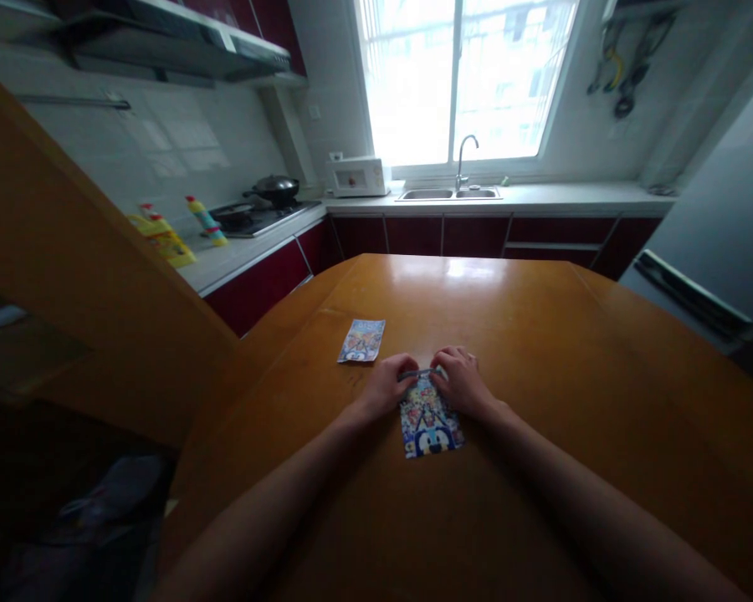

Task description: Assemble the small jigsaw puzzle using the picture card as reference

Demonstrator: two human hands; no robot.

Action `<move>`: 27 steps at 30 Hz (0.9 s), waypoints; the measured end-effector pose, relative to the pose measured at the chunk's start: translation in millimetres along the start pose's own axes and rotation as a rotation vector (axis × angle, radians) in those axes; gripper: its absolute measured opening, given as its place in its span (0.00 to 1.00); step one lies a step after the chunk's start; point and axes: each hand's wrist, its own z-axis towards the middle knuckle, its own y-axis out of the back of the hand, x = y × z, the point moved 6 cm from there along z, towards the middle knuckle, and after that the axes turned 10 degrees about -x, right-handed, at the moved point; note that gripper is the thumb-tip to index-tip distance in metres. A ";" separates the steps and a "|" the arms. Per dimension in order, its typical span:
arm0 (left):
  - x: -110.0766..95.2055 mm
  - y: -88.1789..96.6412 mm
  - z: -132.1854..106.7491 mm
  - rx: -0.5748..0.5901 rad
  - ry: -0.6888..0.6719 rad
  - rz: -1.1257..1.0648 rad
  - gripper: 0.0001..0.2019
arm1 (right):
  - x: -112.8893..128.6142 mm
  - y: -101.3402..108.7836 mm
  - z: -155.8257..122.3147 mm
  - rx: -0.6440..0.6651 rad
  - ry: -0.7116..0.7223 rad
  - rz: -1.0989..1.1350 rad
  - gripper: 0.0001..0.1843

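Observation:
A colourful cartoon-printed packet [432, 420] lies flat on the wooden table [540, 334] in front of me. My left hand [386, 386] and my right hand [463, 382] meet at its far edge, both with fingers curled and pinching that top edge between them. A second, similar printed packet [361, 340] lies flat on the table a little further away to the left, untouched.
Behind the table runs a kitchen counter with a sink and tap [458, 188], a white microwave [357, 176], a hob with a pan [274, 191] and yellow bottles [163, 238]. A wooden panel [69, 276] rises at left; a grey fridge [715, 242] stands at right.

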 end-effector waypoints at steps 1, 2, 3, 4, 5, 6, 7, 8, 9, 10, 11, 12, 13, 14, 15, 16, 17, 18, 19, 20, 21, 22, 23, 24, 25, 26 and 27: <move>-1.3 0.8 -2.3 -0.014 -0.006 -0.024 0.05 | 0.2 -0.3 0.8 0.005 0.018 0.015 0.05; -2.3 1.9 -3.9 -0.028 -0.011 -0.044 0.05 | 0.3 -0.8 1.6 0.010 0.037 0.030 0.04; -3.2 3.1 -4.9 -0.041 -0.016 -0.061 0.05 | 0.2 -1.3 2.3 0.012 0.054 0.045 0.04; -4.0 4.4 -5.3 -0.051 -0.023 -0.077 0.05 | -0.3 -1.8 3.0 0.013 0.068 0.058 0.04; -5.0 5.6 -5.3 -0.058 -0.032 -0.093 0.06 | -0.9 -2.2 3.7 0.012 0.079 0.070 0.05; -6.0 6.8 -4.8 -0.064 -0.041 -0.108 0.06 | -1.6 -2.6 4.3 0.010 0.088 0.081 0.05; -7.0 7.9 -4.1 -0.072 -0.049 -0.121 0.06 | -2.2 -2.8 4.7 0.007 0.094 0.089 0.06; -7.5 9.1 -3.2 -0.085 -0.052 -0.132 0.06 | -2.6 -2.8 5.0 0.005 0.099 0.095 0.06; -7.7 10.3 -2.3 -0.100 -0.052 -0.140 0.07 | -2.7 -2.5 4.8 0.005 0.104 0.100 0.07; -7.4 11.3 -1.5 -0.117 -0.047 -0.145 0.07 | -2.4 -2.2 4.3 0.009 0.113 0.104 0.07; -6.7 12.0 -0.9 -0.133 -0.041 -0.148 0.07 | -1.6 -1.8 3.4 0.018 0.124 0.106 0.07; -5.8 12.2 -0.5 -0.144 -0.033 -0.147 0.08 | -0.6 -1.6 2.2 0.032 0.137 0.108 0.07; -4.9 12.0 -0.4 -0.149 -0.025 -0.145 0.08 | 0.6 -1.6 0.8 0.047 0.151 0.108 0.08; -4.0 11.4 -0.5 -0.148 -0.019 -0.140 0.09 | 1.6 -1.8 -0.7 0.063 0.161 0.105 0.08; -3.4 10.6 -0.7 -0.145 -0.015 -0.134 0.10 | 2.5 -2.2 -2.1 0.076 0.167 0.100 0.08; -3.1 9.5 -1.1 -0.140 -0.013 -0.127 0.11 | 3.1 -2.7 -3.3 0.085 0.168 0.093 0.07; -3.3 8.4 -1.6 -0.135 -0.014 -0.120 0.12 | 3.6 -3.1 -4.2 0.090 0.166 0.086 0.06; -3.9 7.1 -2.1 -0.129 -0.019 -0.112 0.12 | 4.2 -3.6 -5.0 0.092 0.163 0.079 0.05; -4.9 5.8 -2.5 -0.122 -0.027 -0.103 0.12 | 5.0 -3.9 -5.6 0.091 0.162 0.075 0.04; -6.1 4.3 -2.8 -0.114 -0.037 -0.094 0.10 | 6.0 -3.9 -6.1 0.090 0.162 0.074 0.04; -7.3 2.9 -3.1 -0.105 -0.047 -0.085 0.09 | 7.2 -3.7 -6.5 0.088 0.164 0.075 0.04; -8.3 1.7 -3.2 -0.097 -0.055 -0.076 0.07 | 8.4 -3.3 -6.9 0.086 0.167 0.080 0.04; -9.1 0.8 -3.2 -0.091 -0.062 -0.070 0.07 | 9.6 -2.7 -7.2 0.085 0.171 0.086 0.04; -9.6 0.1 -3.2 -0.087 -0.067 -0.067 0.07 | 10.5 -2.2 -7.4 0.084 0.175 0.094 0.03; -10.0 -0.3 -3.1 -0.082 -0.072 -0.067 0.07 | 11.0 -1.7 -7.5 0.082 0.177 0.103 0.03; -10.4 -0.5 -3.2 -0.077 -0.078 -0.070 0.08 | 11.1 -1.4 -7.5 0.079 0.178 0.113 0.03; -10.8 -0.5 -3.3 -0.072 -0.083 -0.076 0.08 | 10.8 -1.2 -7.4 0.074 0.177 0.125 0.04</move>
